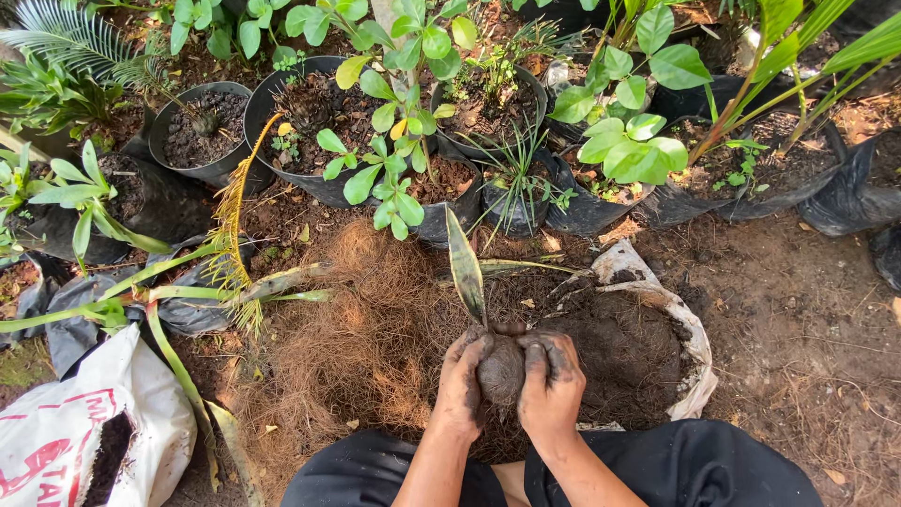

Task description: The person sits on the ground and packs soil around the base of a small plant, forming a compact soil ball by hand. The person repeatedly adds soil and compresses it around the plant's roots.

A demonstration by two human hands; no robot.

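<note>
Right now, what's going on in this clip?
A person squats on bare ground among potted plants, pressing a ball of dark soil between the left hand and right hand. A striped leaf rises from the ball. Brown coconut fibre lies to the left, and an open white sack of soil lies just ahead.

The soil ball (501, 371) sits between the left hand (462, 383) and the right hand (551, 380), both touching it, with a single leaf (465, 268) rising from its top. Directly behind the hands lies a sack of soil (668, 305), a heap of coconut fibre (352, 333) spreads to their left, and a printed bag (89, 432) lies at far left. A row of potted plants (404, 169) stands behind the heap and the sack.
</note>
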